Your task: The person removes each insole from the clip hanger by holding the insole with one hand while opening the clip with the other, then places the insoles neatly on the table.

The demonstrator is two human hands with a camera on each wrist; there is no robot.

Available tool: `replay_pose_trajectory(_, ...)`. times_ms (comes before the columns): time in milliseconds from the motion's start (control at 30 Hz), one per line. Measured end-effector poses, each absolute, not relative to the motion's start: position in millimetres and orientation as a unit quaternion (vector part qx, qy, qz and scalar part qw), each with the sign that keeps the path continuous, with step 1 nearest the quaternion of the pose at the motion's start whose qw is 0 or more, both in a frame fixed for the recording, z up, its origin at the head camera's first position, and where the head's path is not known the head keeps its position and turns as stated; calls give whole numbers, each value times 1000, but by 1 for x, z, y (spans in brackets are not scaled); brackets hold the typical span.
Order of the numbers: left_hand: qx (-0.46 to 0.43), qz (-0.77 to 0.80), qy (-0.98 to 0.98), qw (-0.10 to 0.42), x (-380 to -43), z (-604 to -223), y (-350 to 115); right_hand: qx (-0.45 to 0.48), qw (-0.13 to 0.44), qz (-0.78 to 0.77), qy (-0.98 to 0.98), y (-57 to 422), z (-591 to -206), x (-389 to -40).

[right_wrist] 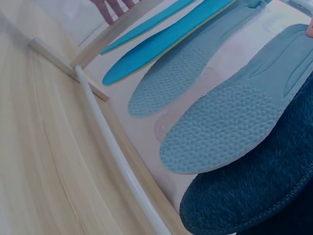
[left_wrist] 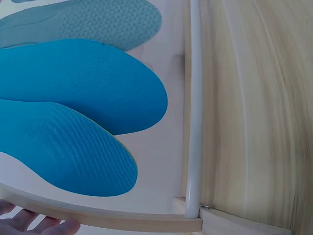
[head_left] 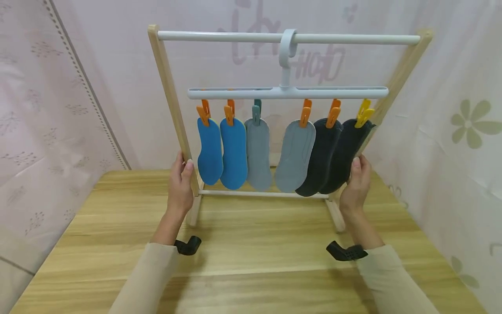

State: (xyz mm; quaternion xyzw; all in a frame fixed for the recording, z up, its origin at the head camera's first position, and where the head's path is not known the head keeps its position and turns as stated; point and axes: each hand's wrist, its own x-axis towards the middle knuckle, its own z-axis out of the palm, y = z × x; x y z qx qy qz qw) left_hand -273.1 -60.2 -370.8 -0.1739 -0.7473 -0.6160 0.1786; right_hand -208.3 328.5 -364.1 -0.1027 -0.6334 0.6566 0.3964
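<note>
A wooden rack [head_left: 168,87] with white crossbars stands on the table. My left hand [head_left: 181,185] grips its left upright, the fingers [left_wrist: 41,223] lying along the wood in the left wrist view. On the other side, my right hand [head_left: 354,183] holds the right upright low down, beside the black insoles. A white clip hanger [head_left: 288,92] hooks over the top bar. Orange, green and yellow clips hold two blue insoles [head_left: 234,152], two grey insoles [head_left: 295,157] and two black fuzzy insoles [head_left: 345,157] in a row. The right wrist view shows the dimpled grey insole [right_wrist: 220,127] up close.
The wooden table [head_left: 251,248] extends around the rack's feet. Behind it hangs a pale printed curtain [head_left: 113,87], with more patterned cloth [head_left: 462,174] at the right. A black wrist mount [head_left: 188,245] sits on each wrist.
</note>
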Motion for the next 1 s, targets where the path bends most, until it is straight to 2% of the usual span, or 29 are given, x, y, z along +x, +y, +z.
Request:
replay_pose_trajectory(300,-152,-609,-751,204,-262,-367,-66,-95,366,640,-669,325,-363,-210)
replay_pose_trajectory(567,-134,-585,-766,232,-257,-374,-68,-66,378,620,-684,326,-363,-209)
replay_pose_trajectory(1000,-93,-553,-799,214,-238,-370,-50,-99,378,561,-730,344,-364,-194)
